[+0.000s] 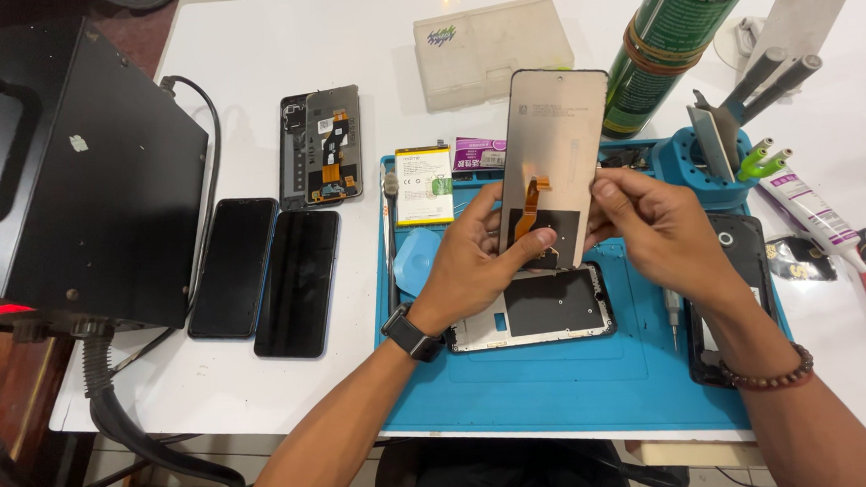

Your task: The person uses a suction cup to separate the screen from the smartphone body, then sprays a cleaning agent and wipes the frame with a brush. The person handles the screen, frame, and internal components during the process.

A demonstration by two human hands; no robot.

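Both hands hold a phone display panel (554,133) upright over the blue work mat (558,365), its bronze back with an orange flex cable facing me. My left hand (483,261) grips its lower left edge, thumb on the panel near the cable. My right hand (654,227) pinches its lower right edge. A phone frame (545,312) lies flat on the mat just below the panel. A white phone battery (424,185) and a light blue pick (416,257) lie at the mat's left.
An opened phone (320,146) and two dark phones (235,267) (297,282) lie left of the mat, beside a black box (94,182). A green can (674,38), a blue tool stand (710,155), a glue tube (807,214), a screwdriver (672,318) and a black phone shell (737,302) are at the right.
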